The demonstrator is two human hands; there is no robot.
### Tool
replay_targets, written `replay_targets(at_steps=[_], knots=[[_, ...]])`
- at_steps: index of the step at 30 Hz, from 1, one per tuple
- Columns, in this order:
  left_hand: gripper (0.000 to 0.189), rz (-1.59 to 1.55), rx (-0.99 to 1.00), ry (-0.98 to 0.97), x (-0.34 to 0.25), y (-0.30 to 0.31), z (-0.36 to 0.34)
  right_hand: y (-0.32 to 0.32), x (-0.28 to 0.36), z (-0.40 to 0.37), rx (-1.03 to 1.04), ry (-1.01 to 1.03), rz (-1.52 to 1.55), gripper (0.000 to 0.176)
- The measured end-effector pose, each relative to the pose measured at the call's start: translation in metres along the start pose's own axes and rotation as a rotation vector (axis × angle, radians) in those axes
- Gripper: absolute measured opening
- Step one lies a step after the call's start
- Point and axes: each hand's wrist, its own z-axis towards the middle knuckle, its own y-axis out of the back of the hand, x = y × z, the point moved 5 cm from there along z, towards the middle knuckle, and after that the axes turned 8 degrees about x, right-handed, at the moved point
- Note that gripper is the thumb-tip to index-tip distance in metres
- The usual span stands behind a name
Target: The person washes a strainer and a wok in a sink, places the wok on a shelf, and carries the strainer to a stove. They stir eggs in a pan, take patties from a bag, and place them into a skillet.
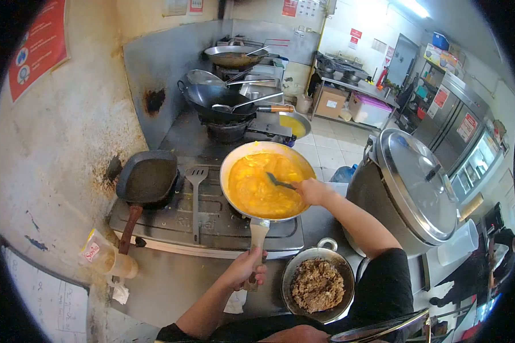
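My left hand point(247, 270) is wrapped around the pale handle of a frying pan point(260, 233), which sits over the right side of a gas stove point(171, 233). Yellow-orange beaten egg point(252, 180) fills the pan, with some thicker, lighter patches. In my right hand point(315, 192) is a dark spatula point(278, 182), its blade dipped into the egg; its exact shape is partly hidden. A grey slotted turner point(197, 176) lies on the stove left of the pan. Just below my right forearm stands a metal bowl point(288, 286) of brown, crumbly cooked food point(319, 286).
A square grill pan point(147, 177) rests at the stove's left, near a plastic jug point(123, 266). Behind are a wok point(217, 106) with a ladle and another wok point(234, 57). A large lidded pot point(377, 188) stands close on the right. Another person point(469, 286) is at far right.
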Motion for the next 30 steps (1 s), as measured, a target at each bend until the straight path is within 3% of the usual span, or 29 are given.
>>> replay_targets(at_steps=[7,11,14,17,19,20,22,25,30], knots=[[0.043,0.104,-0.036,-0.004,-0.003,-0.002,-0.003,0.040,0.047,-0.048,0.053,0.089,-0.437,0.039],[0.042,0.061,-0.012,-0.002,-0.001,0.000,-0.001,0.052,0.015,-0.028,-0.075,0.035,-0.513,0.040],[0.041,0.053,-0.002,-0.002,0.000,0.000,0.000,0.061,-0.017,-0.003,-0.118,-0.094,-0.458,0.038],[0.041,0.040,-0.018,0.005,-0.001,-0.001,-0.002,0.043,-0.050,0.029,-0.010,-0.165,-0.426,0.034],[0.041,0.033,-0.007,0.002,-0.001,-0.002,-0.002,0.033,-0.062,0.043,-0.026,-0.199,-0.103,0.030],[0.041,0.024,0.006,0.001,-0.001,-0.003,-0.001,0.030,-0.062,0.048,-0.025,-0.197,-0.102,0.030],[0.040,0.036,0.004,0.004,-0.001,-0.002,-0.001,0.021,-0.056,0.056,-0.015,-0.022,0.084,0.029],[0.038,0.067,-0.013,0.024,-0.003,-0.005,-0.002,0.020,-0.046,0.056,-0.030,0.139,0.130,0.032],[0.038,0.134,-0.024,0.023,-0.002,-0.002,-0.001,0.013,-0.039,0.058,0.008,0.104,0.139,0.035]])
